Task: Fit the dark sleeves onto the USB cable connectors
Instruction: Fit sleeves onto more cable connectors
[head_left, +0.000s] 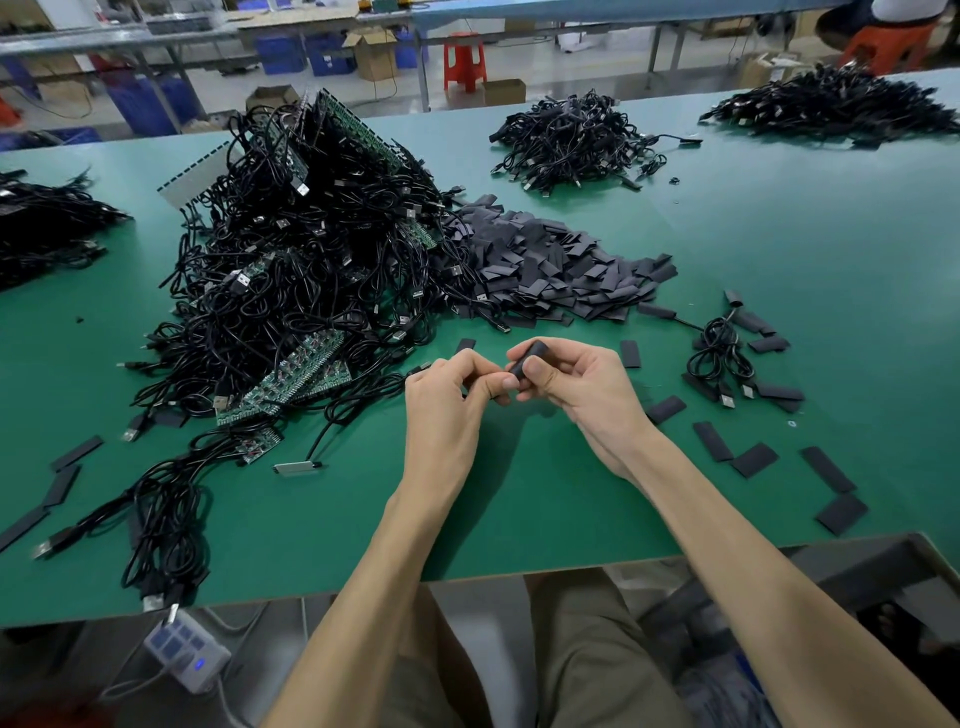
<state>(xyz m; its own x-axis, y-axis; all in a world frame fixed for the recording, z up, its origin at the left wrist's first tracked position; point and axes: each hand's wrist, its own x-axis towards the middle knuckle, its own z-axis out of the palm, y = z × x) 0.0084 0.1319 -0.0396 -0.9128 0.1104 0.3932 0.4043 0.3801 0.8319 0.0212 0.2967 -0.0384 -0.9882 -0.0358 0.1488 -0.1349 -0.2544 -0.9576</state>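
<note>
"So, which one is on the go?"

"Just the one sleeve (527, 358), held up over the surface (519, 493) at the near middle. The right hand (566, 384) has its fingers and thumb clamped round it, one end turned toward the other hand."

"And the left hand (447, 400)?"

"Fingers pinched together on the end of a cable (387, 384) that trails off left toward the big heap of cables (301, 260). The plug is hidden behind the fingertips, so I can't tell whether it's in the sleeve yet. My guess is it's being lined up with the mouth."

"Why hold it like that?"

"It's a small fit, I'd say. The hands meet tip to tip so the plug goes in straight. The pile of sleeves (550, 270) lies just beyond, handy for the right hand. A small bundle (722, 353) sits to the right, apart from the heap, probably the finished ones."
</note>
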